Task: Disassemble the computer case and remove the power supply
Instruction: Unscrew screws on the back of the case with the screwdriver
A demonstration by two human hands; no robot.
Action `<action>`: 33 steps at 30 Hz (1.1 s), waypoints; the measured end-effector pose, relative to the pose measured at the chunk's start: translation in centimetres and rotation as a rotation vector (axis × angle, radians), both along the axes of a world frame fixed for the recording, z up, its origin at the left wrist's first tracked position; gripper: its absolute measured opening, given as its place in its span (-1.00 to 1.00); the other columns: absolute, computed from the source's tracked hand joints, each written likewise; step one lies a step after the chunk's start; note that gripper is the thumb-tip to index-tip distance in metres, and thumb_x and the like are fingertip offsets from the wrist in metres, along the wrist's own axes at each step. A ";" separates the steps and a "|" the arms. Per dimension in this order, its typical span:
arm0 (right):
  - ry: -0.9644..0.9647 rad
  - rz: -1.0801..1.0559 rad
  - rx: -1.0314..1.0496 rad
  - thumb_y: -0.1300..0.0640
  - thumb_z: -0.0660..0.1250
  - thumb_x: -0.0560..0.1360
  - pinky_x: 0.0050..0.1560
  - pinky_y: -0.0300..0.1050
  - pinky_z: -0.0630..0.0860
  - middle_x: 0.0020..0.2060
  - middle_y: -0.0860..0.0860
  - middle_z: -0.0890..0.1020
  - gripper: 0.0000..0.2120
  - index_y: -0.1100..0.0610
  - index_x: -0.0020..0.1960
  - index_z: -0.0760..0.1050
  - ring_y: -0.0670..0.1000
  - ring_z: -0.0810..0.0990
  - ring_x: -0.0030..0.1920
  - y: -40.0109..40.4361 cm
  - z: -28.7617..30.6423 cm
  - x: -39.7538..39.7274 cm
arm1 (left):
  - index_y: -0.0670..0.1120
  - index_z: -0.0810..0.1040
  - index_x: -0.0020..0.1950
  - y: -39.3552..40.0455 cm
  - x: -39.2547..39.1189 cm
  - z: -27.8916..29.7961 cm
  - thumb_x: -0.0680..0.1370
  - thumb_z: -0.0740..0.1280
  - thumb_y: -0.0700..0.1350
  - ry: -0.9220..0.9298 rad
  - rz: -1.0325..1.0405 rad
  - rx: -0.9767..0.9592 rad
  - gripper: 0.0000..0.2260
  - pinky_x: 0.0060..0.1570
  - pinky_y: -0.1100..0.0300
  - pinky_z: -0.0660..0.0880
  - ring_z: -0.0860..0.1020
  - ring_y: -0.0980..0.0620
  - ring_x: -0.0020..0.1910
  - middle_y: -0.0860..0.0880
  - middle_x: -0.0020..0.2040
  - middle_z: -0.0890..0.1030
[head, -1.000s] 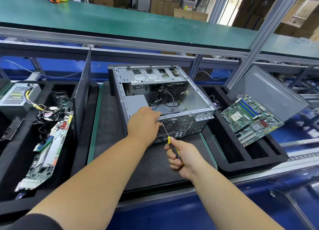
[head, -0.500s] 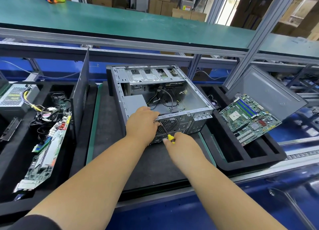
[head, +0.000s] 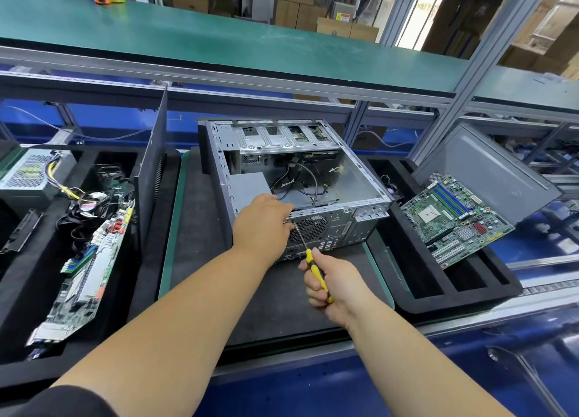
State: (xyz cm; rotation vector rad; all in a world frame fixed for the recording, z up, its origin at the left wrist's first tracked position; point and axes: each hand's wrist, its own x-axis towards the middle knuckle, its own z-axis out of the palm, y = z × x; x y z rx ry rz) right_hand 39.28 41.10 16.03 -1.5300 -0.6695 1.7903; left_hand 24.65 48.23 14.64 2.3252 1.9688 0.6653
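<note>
There, at the centre of the frame, the open grey steel computer case (head: pixel 291 178) lay on its side on a dark mat (head: pixel 200 228), its long axis running from the lower centre up toward the back of the frame, the rear panel with its round fan grille (head: pixel 308 228) facing the person and the drive bays at the far end. Inside, a grey box-shaped power supply (head: pixel 250 186) sat in the near left corner, with loose cables (head: pixel 305 178) trailing across the case floor.

The left hand (head: pixel 263 224) rested on the near upper edge of the case, fingers curled over the rim beside the power supply. The right hand (head: pixel 332 280) gripped the yellow-and-black handle of a screwdriver (head: pixel 315 266), fingers wrapped closed around it; the thin metal shaft pointed up and left, its tip meeting the rear panel just beside the left hand's fingers.

At the left of the frame, a black foam tray (head: pixel 22 291) held a tilted green circuit board (head: pixel 91 266), a tangle of wires and a fan (head: pixel 89 206), with a dark side panel (head: pixel 153 166) standing upright along its right edge. Another perforated silver power supply (head: pixel 29 172) sat at the far left. At the right, a second black foam tray (head: pixel 454 294) carried a green motherboard (head: pixel 454 219) propped at a slant, with a grey metal panel (head: pixel 488 172) leaning behind it.
</note>
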 end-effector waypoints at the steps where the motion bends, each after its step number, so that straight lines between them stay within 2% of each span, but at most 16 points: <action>1: -0.251 0.060 0.071 -0.04 0.07 0.69 -0.52 -0.19 0.17 -0.56 0.01 0.35 -0.61 0.18 -0.16 0.44 -0.03 0.24 -0.62 0.0 0.3 -0.2 | 0.06 0.57 0.04 0.0 0.0 0.0 0.52 0.33 0.06 -0.002 0.002 0.000 -0.85 -0.03 0.10 0.44 0.37 0.06 0.31 0.10 0.05 0.59; 3: -0.879 0.260 0.276 -0.06 0.07 0.68 -0.37 -0.07 0.35 -0.38 0.06 0.53 -0.65 0.18 -0.08 0.42 0.08 0.50 -0.38 -0.1 0.7 -0.4 | 0.05 0.57 0.01 -0.1 0.1 0.1 0.53 0.33 0.06 -0.004 0.007 0.000 -0.87 -0.06 0.10 0.44 0.37 0.07 0.31 0.09 0.05 0.59; 5: -1.458 0.453 0.432 -0.09 0.02 0.68 -0.35 -0.10 0.31 -0.11 0.04 0.63 -0.69 0.11 0.07 0.39 0.12 0.62 -0.10 -0.4 0.5 -0.7 | 0.05 0.57 0.02 -0.1 0.1 0.1 0.53 0.33 0.06 -0.007 0.008 -0.004 -0.87 -0.05 0.10 0.43 0.37 0.06 0.32 0.08 0.08 0.59; 7: -1.662 0.495 0.507 -0.08 -0.01 0.69 -0.42 -0.17 0.18 0.00 0.01 0.63 -0.71 0.08 0.18 0.36 0.10 0.64 -0.03 -0.4 0.3 -1.3 | 0.06 0.58 0.06 -0.1 0.1 0.2 0.54 0.32 0.06 -0.008 0.006 -0.014 -0.84 -0.02 0.09 0.44 0.35 0.06 0.34 0.07 0.12 0.58; 10: -1.640 0.481 0.504 -0.07 0.03 0.68 -0.30 -0.13 0.27 0.02 0.01 0.62 -0.73 0.07 0.16 0.39 0.11 0.62 0.00 0.1 0.4 -1.3 | 0.08 0.58 0.11 -0.1 0.1 0.2 0.54 0.31 0.07 -0.003 0.003 -0.023 -0.81 0.02 0.09 0.44 0.34 0.08 0.35 0.09 0.13 0.58; 13: -1.328 0.405 0.497 -0.07 0.16 0.63 -0.29 -0.09 0.27 -0.22 0.00 0.56 -0.75 0.07 -0.12 0.38 0.08 0.51 -0.22 0.4 1.1 -0.2 | 0.08 0.57 0.13 -0.1 0.0 0.2 0.55 0.31 0.07 0.000 0.004 -0.028 -0.80 0.03 0.08 0.45 0.33 0.08 0.36 0.09 0.14 0.58; 14: -1.112 0.367 0.427 -0.07 0.20 0.61 -0.35 -0.11 0.26 -0.31 0.00 0.52 -0.72 0.08 -0.19 0.38 0.04 0.45 -0.34 0.5 1.4 0.1 | 0.08 0.57 0.14 -0.1 0.0 0.1 0.55 0.31 0.07 0.000 0.004 -0.029 -0.80 0.04 0.08 0.45 0.33 0.08 0.36 0.09 0.14 0.58; 16: -0.514 0.194 0.150 -0.07 0.23 0.60 -0.46 -0.19 0.21 -0.42 0.02 0.48 -0.68 0.14 -0.18 0.50 -0.03 0.31 -0.53 0.7 2.0 0.6 | 0.08 0.57 0.13 -0.1 0.0 0.1 0.55 0.31 0.07 -0.001 0.002 -0.025 -0.80 0.04 0.08 0.44 0.33 0.08 0.36 0.09 0.13 0.58; 18: -0.019 0.092 -0.082 -0.06 0.18 0.61 -0.49 -0.23 0.22 -0.44 0.04 0.46 -0.60 0.25 -0.12 0.57 -0.07 0.27 -0.56 0.6 2.3 1.2 | 0.07 0.57 0.11 -0.1 0.0 0.2 0.54 0.31 0.08 0.001 0.001 -0.015 -0.81 0.01 0.10 0.43 0.34 0.07 0.34 0.10 0.12 0.58; 19: 0.143 0.071 -0.134 -0.05 0.16 0.62 -0.50 -0.24 0.24 -0.43 0.04 0.45 -0.59 0.27 -0.11 0.56 -0.07 0.28 -0.56 0.6 2.3 1.4 | 0.07 0.57 0.11 -0.1 0.0 0.2 0.54 0.31 0.08 0.000 0.002 -0.012 -0.81 0.00 0.10 0.43 0.34 0.07 0.34 0.10 0.11 0.58; 21: 0.294 0.068 -0.151 -0.03 0.15 0.62 -0.55 -0.25 0.24 -0.45 0.02 0.41 -0.63 0.24 -0.13 0.50 -0.08 0.25 -0.59 0.4 2.0 1.6 | 0.07 0.57 0.10 -0.2 0.0 0.2 0.54 0.32 0.08 -0.001 0.005 -0.007 -0.82 -0.02 0.10 0.44 0.36 0.07 0.32 0.09 0.10 0.58; 23: 0.289 0.076 -0.123 -0.02 0.13 0.64 -0.59 -0.25 0.17 -0.50 -0.01 0.35 -0.67 0.20 -0.14 0.45 -0.09 0.18 -0.64 0.2 1.6 1.4 | 0.07 0.58 0.09 -0.2 0.1 0.2 0.54 0.32 0.08 0.001 0.007 -0.001 -0.82 -0.04 0.11 0.43 0.36 0.07 0.31 0.09 0.10 0.58; 25: 0.152 0.091 -0.064 -0.01 0.09 0.67 -0.60 -0.25 0.13 -0.54 -0.01 0.31 -0.65 0.19 -0.14 0.41 -0.09 0.15 -0.66 0.1 1.3 0.9 | 0.07 0.58 0.09 -0.2 0.1 0.3 0.54 0.32 0.08 0.003 0.008 0.001 -0.82 -0.05 0.12 0.42 0.36 0.07 0.31 0.09 0.10 0.58; 28: -0.286 0.158 0.085 0.00 0.05 0.69 -0.53 -0.24 0.19 -0.53 0.00 0.35 -0.65 0.17 -0.15 0.40 -0.06 0.22 -0.61 0.3 1.4 0.2 | 0.07 0.58 0.09 -0.2 0.1 0.3 0.54 0.32 0.09 0.002 0.009 -0.002 -0.81 -0.04 0.12 0.43 0.36 0.07 0.31 0.09 0.11 0.58; 31: -1.024 0.403 0.331 -0.02 0.07 0.68 -0.23 -0.11 0.33 -0.24 0.07 0.54 -0.69 0.13 -0.14 0.36 0.11 0.52 -0.23 0.1 1.8 -0.3 | 0.08 0.58 0.10 -0.2 0.1 0.2 0.54 0.31 0.10 0.007 0.012 -0.002 -0.80 -0.03 0.13 0.43 0.36 0.08 0.32 0.10 0.11 0.58; 33: -1.415 0.487 0.427 -0.02 0.09 0.67 -0.21 -0.12 0.31 -0.03 0.04 0.63 -0.77 0.11 0.03 0.39 0.13 0.61 0.01 -0.1 1.6 -0.9 | 0.08 0.58 0.11 -0.2 0.1 0.3 0.55 0.31 0.10 0.012 0.012 -0.002 -0.80 -0.04 0.13 0.43 0.36 0.08 0.32 0.09 0.11 0.58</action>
